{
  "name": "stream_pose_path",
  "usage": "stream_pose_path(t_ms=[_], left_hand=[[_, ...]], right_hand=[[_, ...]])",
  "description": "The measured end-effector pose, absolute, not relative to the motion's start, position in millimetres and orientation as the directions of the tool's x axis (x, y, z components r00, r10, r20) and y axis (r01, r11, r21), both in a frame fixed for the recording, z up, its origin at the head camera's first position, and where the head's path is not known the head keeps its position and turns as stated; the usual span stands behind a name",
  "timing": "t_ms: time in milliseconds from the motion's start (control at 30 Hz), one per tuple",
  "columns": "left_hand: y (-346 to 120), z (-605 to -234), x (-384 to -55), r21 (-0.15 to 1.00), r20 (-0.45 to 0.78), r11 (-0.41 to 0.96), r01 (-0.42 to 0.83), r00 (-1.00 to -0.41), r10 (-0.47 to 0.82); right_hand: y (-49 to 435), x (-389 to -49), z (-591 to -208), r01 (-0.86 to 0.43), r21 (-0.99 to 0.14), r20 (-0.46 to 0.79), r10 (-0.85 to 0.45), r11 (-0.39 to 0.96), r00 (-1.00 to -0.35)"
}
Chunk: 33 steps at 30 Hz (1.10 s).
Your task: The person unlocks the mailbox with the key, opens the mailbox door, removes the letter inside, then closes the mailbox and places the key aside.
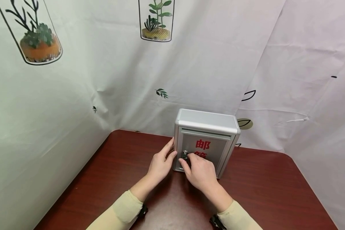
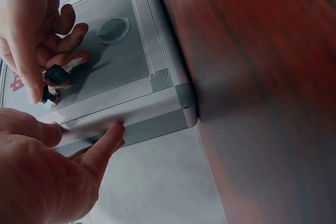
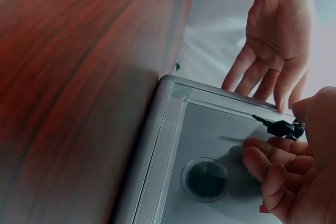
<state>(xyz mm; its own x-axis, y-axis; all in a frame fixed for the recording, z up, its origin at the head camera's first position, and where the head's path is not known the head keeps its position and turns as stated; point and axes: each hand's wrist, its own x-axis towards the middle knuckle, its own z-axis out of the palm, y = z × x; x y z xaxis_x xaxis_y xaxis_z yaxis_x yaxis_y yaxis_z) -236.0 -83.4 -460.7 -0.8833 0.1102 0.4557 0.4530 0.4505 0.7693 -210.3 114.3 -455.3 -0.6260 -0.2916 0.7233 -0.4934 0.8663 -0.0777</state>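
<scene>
A silver metal mailbox [image 1: 207, 124] with red characters on its door stands upright on the table. My left hand [image 1: 160, 163] rests along its left side, fingers fairly straight, the thumb near the front edge. At the door's lock [image 1: 185, 152], my right hand [image 1: 202, 171] pinches a black-headed key [image 2: 47, 96] between thumb and forefinger. A second black-headed key [image 3: 281, 128] hangs beside it, its metal blade sticking out. The right hand's other fingers are loosely curled in front of the door. Its fingertips partly hide the lock in the wrist views.
The mailbox stands on a dark red-brown wooden table [image 1: 264, 182], near its back edge. White cloth [image 1: 126, 80] printed with plants hangs behind and at both sides. A round window [image 3: 206, 179] sits low in the mailbox door, and a slot [image 1: 205, 133] runs along its top.
</scene>
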Motion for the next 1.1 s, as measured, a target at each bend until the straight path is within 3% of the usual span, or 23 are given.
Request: stream_pose_path(t_ms=[367, 867, 1100], left_hand=[[-84, -461, -236, 0.768, 0.466, 0.441, 0.464, -0.878, 0.112], [-83, -462, -236, 0.778, 0.462, 0.424, 0.463, -0.880, 0.114], [-83, -460, -236, 0.772, 0.463, 0.436, 0.462, -0.879, 0.113]], right_hand=[[111, -209, -447, -0.465, -0.129, 0.673, -0.268, 0.876, -0.690], [112, -215, -456, -0.479, -0.170, 0.671, -0.255, 0.861, -0.696], [114, -220, -464, -0.531, -0.162, 0.734, -0.258, 0.832, -0.628]])
